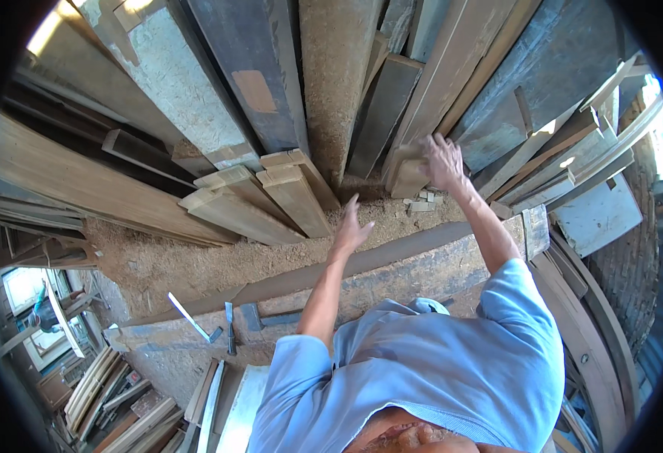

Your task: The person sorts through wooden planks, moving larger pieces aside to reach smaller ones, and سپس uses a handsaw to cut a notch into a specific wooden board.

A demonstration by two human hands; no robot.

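My left hand (352, 228) hangs above the sawdust with its fingers apart and nothing in them. Close by on its left, several short light-brown wooden boards (295, 198) lean against the stacked timber. My right hand (444, 161) is bent round the upper right end of a short wooden board (410, 177), which leans at the foot of a tall plank (446, 72); part of the grip is hidden. Below that board, a few small pale wood offcuts (422, 202) lie in the sawdust.
A long thick beam (399, 276) runs between me and the leaning timber. On it at left lie a chisel (230, 328), a square with a white blade (188, 317) and a dark flat tool (252, 317). Sawdust (165, 260) covers the ground. More wood pieces (112, 389) are piled lower left.
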